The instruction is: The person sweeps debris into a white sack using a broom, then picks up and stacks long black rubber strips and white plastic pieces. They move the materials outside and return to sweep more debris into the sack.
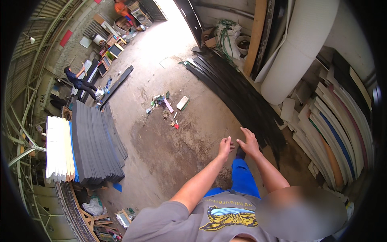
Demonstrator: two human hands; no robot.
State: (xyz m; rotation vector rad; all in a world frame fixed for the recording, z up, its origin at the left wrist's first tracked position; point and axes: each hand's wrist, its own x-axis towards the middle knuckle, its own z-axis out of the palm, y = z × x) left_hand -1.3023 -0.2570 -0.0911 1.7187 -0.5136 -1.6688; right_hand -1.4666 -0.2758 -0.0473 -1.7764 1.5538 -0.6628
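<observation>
My left hand (226, 147) is held out in front of my body, its fingers loosely curled and nothing seen in it. Close beside it on the right, my right hand (250, 142) has its fingers stretched out and thumb apart, also without anything in it. A small gap separates the two hands, and neither touches any object. Below them show my blue trousers (243, 177). Nearest to my right hand is a long pile of black strips (238, 97) lying on the floor.
Scattered scraps (165, 105) and a pale block (182, 102) lie on the concrete floor ahead. Stacked grey sheets (94, 141) stand at left, upright sheets (326, 133) and a large white roll (298, 52) at right. A person in dark clothes (78, 82) works far left; another in orange (121, 9) is farther back.
</observation>
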